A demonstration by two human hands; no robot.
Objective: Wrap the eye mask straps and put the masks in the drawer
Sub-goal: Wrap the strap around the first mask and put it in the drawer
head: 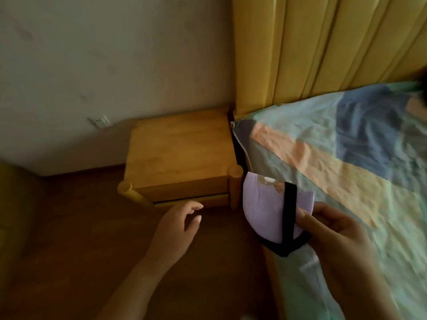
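1. Right hand (332,229) pinches a lilac eye mask (261,209) by its lower edge, thumb on top; the black strap (290,213) crosses the mask once and loops under it. The mask hangs between the bed (346,158) and the nightstand (182,153), not yet in the drawer.
2. Left hand (182,218) is empty, fingers spread and loosely curled, just short of the drawer front (191,200). The drawer looks shut or barely ajar; a thin dark gap shows above it.
3. Risk: no handle is visible. Fingertips catching only that narrow gap could slip off, leaving the drawer closed.
4. Risk: the strap looks loosely wound, held by the pinch alone. Any shift of grip while reaching over could let it unwind and dangle.
5. Risk: a trailing strap loop could snag on the round corner post (235,179) or get trapped when the drawer shuts.
6. Picture is blurred; whether other masks remain on the bed cannot be told.
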